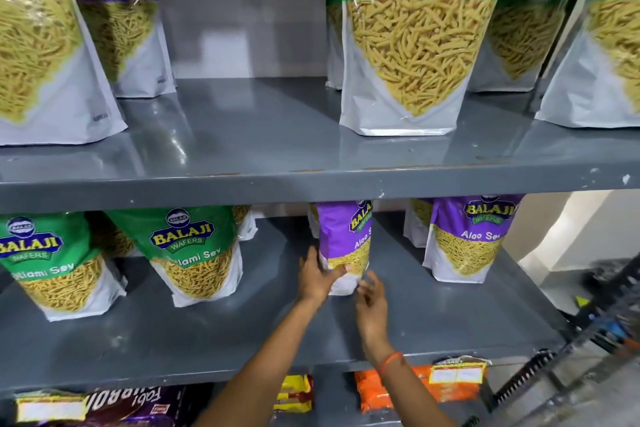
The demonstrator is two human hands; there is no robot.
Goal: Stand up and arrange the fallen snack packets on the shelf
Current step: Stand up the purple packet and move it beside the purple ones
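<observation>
A purple Aloo Sev packet (344, 239) stands upright on the middle shelf (242, 340), turned slightly sideways. My left hand (317, 277) grips its lower left edge, thumb across the front. My right hand (370, 305) hovers at the packet's lower right corner with fingers apart, blurred, holding nothing. Another purple Aloo Sev packet (467, 239) stands to the right. Two green Ratlami Sev packets (194, 253) (52, 263) lean upright on the left of the same shelf.
The upper shelf (277, 149) carries large purple packets (45, 45) at left and green Ratlami Sev packets (415, 38) at right, with a gap between. Below, the lowest shelf holds orange (415, 388), yellow (294, 392) and dark purple packets (138, 406). A dark rack (588, 340) stands at right.
</observation>
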